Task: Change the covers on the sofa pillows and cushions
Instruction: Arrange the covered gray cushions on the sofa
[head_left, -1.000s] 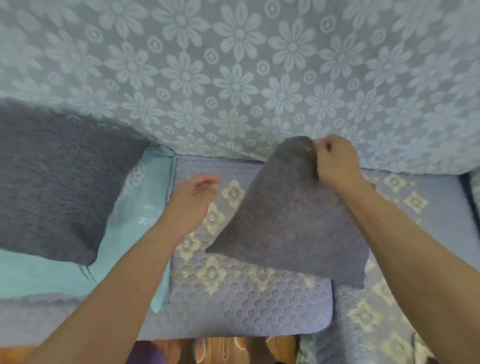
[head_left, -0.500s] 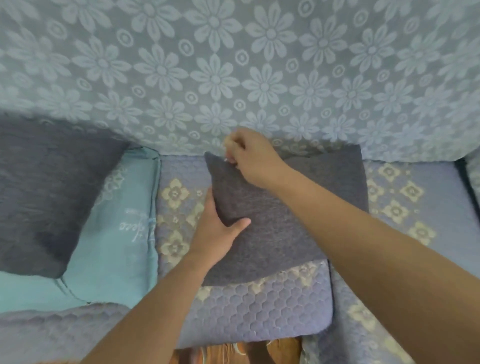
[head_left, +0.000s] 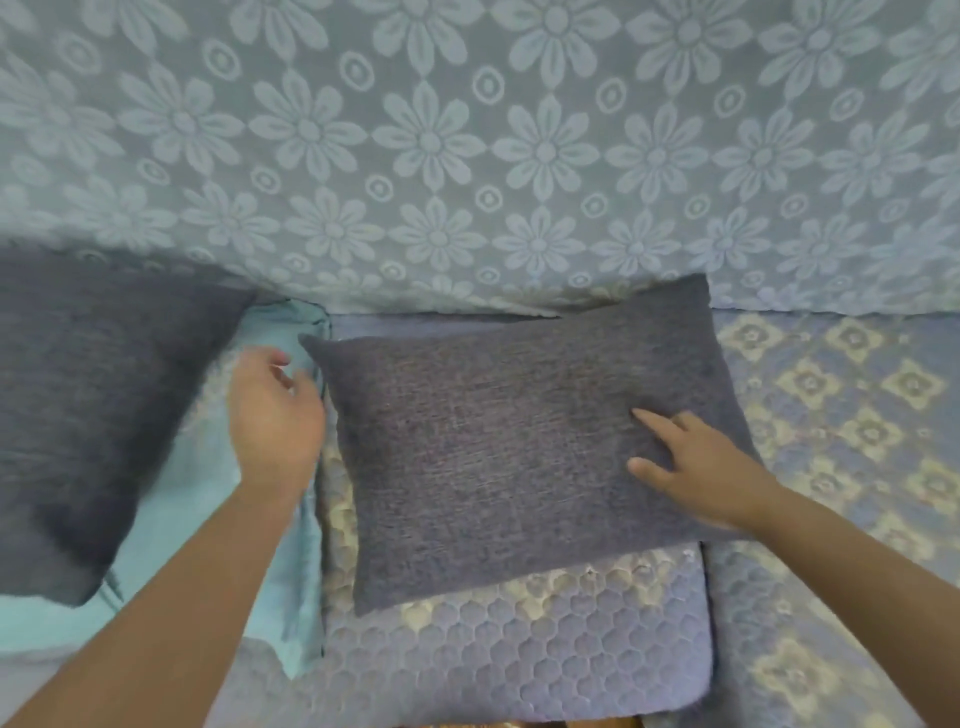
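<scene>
A dark grey pillow lies flat on the quilted blue seat cushion, its far edge against the sofa back. My right hand rests on the pillow's right part with fingers spread and straight. My left hand hovers just left of the pillow's left edge, fingers loosely curled and holding nothing, over a light turquoise cover. A second dark grey pillow lies at the far left on that turquoise cover.
The sofa back is draped in blue-grey cloth with a flower pattern. A quilted blue seat cover with cream diamond motifs spreads to the right. A strip of wooden floor shows at the bottom edge.
The grey pillow, held up by a corner a second ago, now lies flat on the seat. My right hand let go of its corner and rests on it; my left hand moved off to the left.
</scene>
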